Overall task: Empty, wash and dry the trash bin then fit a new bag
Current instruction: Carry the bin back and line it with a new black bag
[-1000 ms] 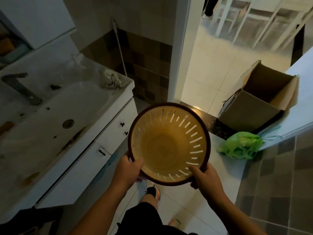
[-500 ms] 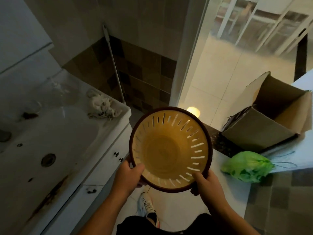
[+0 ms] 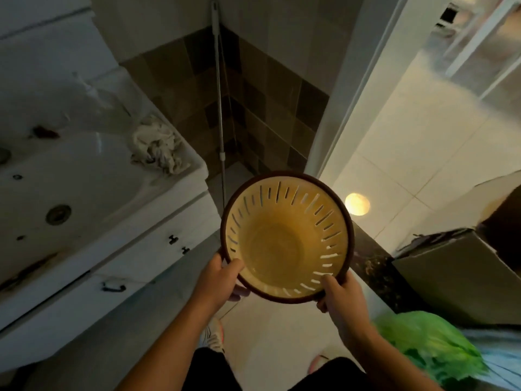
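— So, what takes up most of the view?

— On the left, a white ceramic washbasin (image 3: 84, 176) set in a white cabinet with small dark drawer handles (image 3: 146, 266). Its round metal drain (image 3: 58, 214) sits low in the bowl, and brown stains run along the front edge.

— And on the right?

— A brown cardboard box (image 3: 451, 277) stands open at the right edge, on the floor by the doorway. Just in front of it, at the lower right corner, lies a crumpled bright green plastic bag (image 3: 431, 348), blurred.

— Where is the bin?

— The round yellow plastic trash bin with a dark brown rim and slotted wall (image 3: 284, 246) is held in the air at the centre, above the pale floor tiles (image 3: 270, 342), its mouth tipped toward the camera. Nothing shows inside it.

— Who has it?

— Both hands. The left hand (image 3: 221, 280) grips the near left part of the rim, thumb inside, fingers curled beneath. The right hand (image 3: 342, 299) grips the near right part in the same way.

— Anything smaller?

— A crumpled off-white rag (image 3: 156, 148) lies on the basin's back right corner. A thin metal pole (image 3: 220, 114) leans in the tiled wall corner behind the bin. A round spot of light (image 3: 357, 204) shows on the floor beside the bin's rim.
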